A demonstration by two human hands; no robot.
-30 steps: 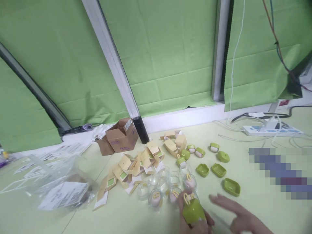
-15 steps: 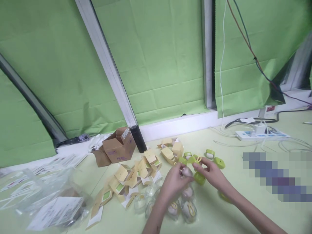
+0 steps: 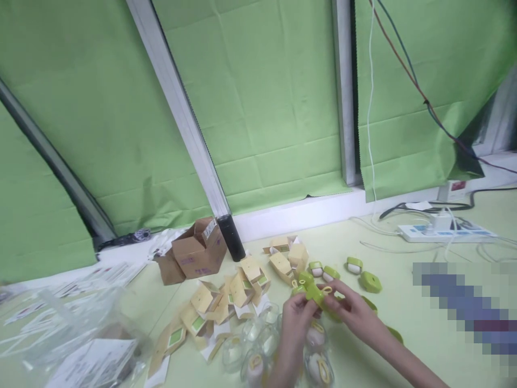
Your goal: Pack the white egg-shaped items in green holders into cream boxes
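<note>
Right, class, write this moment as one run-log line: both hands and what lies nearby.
left hand: pinching green piece | right hand: at its yellow loop | nearby: clear cases, tan cartons

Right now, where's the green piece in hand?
In the head view, the green piece is below and right of centre, held in the left hand, the right hand at its yellow loop and tan cartons beyond.

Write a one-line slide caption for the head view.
Left hand and right hand hold a green piece near clear cases and tan cartons.
</note>
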